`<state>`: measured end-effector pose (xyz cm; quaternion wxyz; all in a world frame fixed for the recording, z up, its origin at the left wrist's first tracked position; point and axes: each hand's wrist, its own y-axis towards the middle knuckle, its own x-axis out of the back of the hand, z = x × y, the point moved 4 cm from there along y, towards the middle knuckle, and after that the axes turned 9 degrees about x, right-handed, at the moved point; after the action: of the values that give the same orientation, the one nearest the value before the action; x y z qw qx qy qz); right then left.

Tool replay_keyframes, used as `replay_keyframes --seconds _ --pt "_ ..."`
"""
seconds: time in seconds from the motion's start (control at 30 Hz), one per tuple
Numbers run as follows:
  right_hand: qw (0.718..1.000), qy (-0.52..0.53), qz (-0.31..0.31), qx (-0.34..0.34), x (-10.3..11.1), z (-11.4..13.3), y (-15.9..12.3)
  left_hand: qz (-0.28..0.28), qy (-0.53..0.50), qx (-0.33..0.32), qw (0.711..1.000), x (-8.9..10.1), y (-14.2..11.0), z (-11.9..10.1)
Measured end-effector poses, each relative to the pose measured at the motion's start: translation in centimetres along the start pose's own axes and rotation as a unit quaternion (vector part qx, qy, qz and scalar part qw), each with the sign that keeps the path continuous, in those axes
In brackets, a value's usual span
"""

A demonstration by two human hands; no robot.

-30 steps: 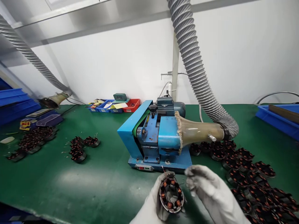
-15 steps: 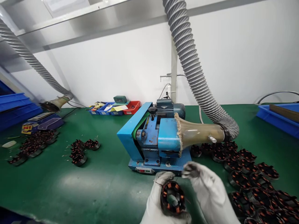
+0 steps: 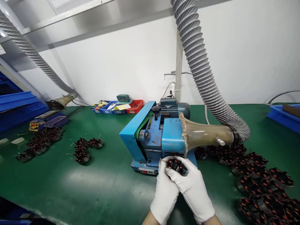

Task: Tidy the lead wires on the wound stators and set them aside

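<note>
Glossy green bench top [image 3: 105,190] meets a white wall [image 3: 122,68]. Open surface extends from the blue metal belt machine [image 3: 173,137] to the bench's left front edge. White-gloved left hand [image 3: 166,187] and white-gloved right hand [image 3: 191,184] clasp a round black-and-copper coil ring [image 3: 175,165] before the machine, coil face and central axis tilted upward.

Green table [image 3: 112,190] ran along white wall [image 3: 117,68]; metal shelf [image 3: 93,25] overhead. Ribbed grey hose [image 3: 47,69] hung at left, ending in flared nozzle [image 3: 62,102]. Blue crates [image 3: 23,101] stood stacked at left edge, yellow box [image 3: 34,126] near them, beside purple tray [image 3: 56,122]. Pale oval pieces [image 3: 18,140] lay farther left. Near wall, red bin [image 3: 138,109] adjoined blue bins [image 3: 110,111], with papers [image 3: 122,107] and dark-green block [image 3: 123,98] on top. Thin rod [image 3: 187,73] crossed upright post [image 3: 178,59]. Blue tray [image 3: 281,118] at far right held brown board [image 3: 292,110].
</note>
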<state>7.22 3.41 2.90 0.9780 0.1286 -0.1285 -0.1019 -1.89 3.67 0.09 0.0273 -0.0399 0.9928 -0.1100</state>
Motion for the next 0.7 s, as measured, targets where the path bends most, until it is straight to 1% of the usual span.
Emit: replay_keyframes --seconds 0.2,0.33,0.4,0.47,0.53,0.6,0.63,0.7 --pt "1.000 0.019 -0.007 -0.011 0.0 -0.1 0.0 0.012 -0.016 -0.012 1.000 -0.6 0.0 -0.7" --pt "0.999 0.015 -0.018 -0.037 0.8 -0.4 -1.5 0.031 -0.006 0.001 0.999 0.3 -1.5 -0.4" --pt "0.996 0.065 0.004 -0.060 1.3 -0.9 -2.8 0.061 -0.003 0.020 0.998 0.9 -2.7 -0.1" --pt "0.985 0.142 0.048 -0.080 1.8 -1.3 -4.0 0.086 -0.003 0.047 0.995 1.6 -3.9 0.2" --pt "0.978 0.166 0.084 -0.100 2.2 -1.6 -4.7 0.071 0.019 0.046 0.996 2.2 -4.8 0.1" --pt "0.978 0.149 0.089 -0.119 2.4 -1.7 -5.0 0.042 0.054 0.028 0.997 2.6 -5.4 -0.2" --pt "0.975 0.153 0.089 -0.131 2.4 -1.7 -5.1 0.036 0.063 0.025 0.997 2.7 -5.6 -0.2" --pt "0.962 0.197 0.101 -0.160 2.3 -1.7 -5.3 0.048 0.059 0.049 0.996 2.6 -5.8 0.2"
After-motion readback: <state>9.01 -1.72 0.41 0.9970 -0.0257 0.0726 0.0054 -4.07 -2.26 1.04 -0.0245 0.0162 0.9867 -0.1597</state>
